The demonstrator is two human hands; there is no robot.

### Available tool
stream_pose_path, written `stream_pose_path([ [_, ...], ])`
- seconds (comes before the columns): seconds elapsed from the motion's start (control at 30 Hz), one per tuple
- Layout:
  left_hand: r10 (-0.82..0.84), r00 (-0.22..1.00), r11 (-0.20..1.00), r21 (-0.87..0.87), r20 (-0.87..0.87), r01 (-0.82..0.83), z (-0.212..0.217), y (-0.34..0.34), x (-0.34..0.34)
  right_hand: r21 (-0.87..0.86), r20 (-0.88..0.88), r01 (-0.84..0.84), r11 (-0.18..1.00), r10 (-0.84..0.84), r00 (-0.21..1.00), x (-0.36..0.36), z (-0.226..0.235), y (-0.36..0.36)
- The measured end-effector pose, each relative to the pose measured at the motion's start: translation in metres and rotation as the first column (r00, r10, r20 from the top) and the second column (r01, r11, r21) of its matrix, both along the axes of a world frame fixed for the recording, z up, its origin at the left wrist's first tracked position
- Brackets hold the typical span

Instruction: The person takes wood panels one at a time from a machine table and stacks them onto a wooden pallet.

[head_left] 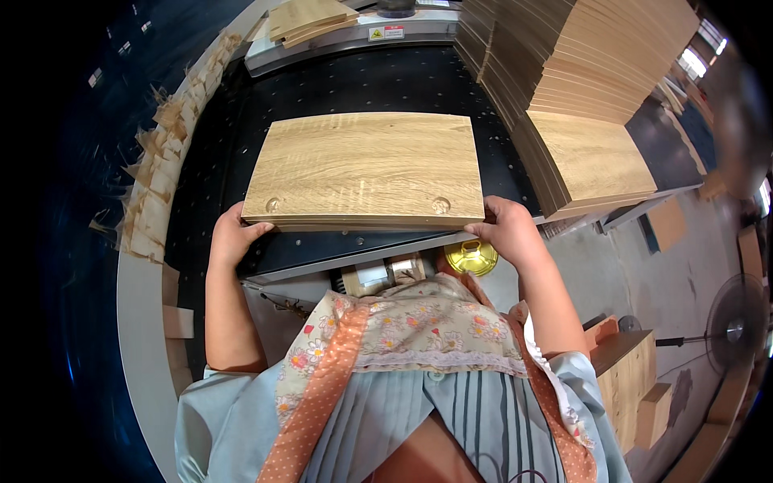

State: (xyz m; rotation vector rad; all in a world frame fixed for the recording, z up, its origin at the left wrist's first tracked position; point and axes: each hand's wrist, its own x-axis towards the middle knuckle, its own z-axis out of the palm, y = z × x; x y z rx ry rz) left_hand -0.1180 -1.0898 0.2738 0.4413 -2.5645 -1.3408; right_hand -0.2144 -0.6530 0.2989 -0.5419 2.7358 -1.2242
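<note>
Left hand (236,235), right hand (503,229) curled on wooden panel (366,167) corners (near edge)

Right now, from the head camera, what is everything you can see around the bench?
Pale oak-grain rectangular wooden panel: one, two round recesses near its front edge, flat on the black perforated machine bed.
Tall stack of matching wooden panels: one, tan, right rear.
Small pile of wooden boards: one, tan, top centre.
Wood offcut strips: many, pale, along left rim.
Round yellow metal lid: one, under the bed edge.
Standing fan: one, grey, far right.
Left hand: grips panel's front-left corner.
Right hand: grips front-right corner.
</note>
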Motion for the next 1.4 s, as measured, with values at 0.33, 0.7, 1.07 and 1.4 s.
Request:
stream_pose_path([
  [0.33, -0.008, 0.999, 0.992, -0.128, 0.041, 0.013, 0.007, -0.002, -0.003, 0.014, 0.031, 0.041, 0.999, -0.042, 0.999, -0.004, -0.005, -0.002],
  [0.7, -0.031, 0.999, 0.998, -0.059, 0.044, 0.033, 0.012, 0.006, -0.003, 0.14, -0.036, 0.062, 0.988, -0.057, 0.998, -0.003, -0.009, -0.005],
  [1.07, -0.079, 0.996, 0.957, 0.278, -0.038, 0.086, -0.005, -0.006, 0.003, -0.03, 0.108, 0.033, 0.999, -0.03, 0.994, -0.005, -0.016, 0.0],
  [1.4, 0.292, 0.94, 0.625, 0.779, -0.177, -0.048, -0.023, 0.024, -0.015, -0.661, 0.334, 0.166, 0.732, 0.089, 0.938, -0.012, -0.045, -0.02],
])
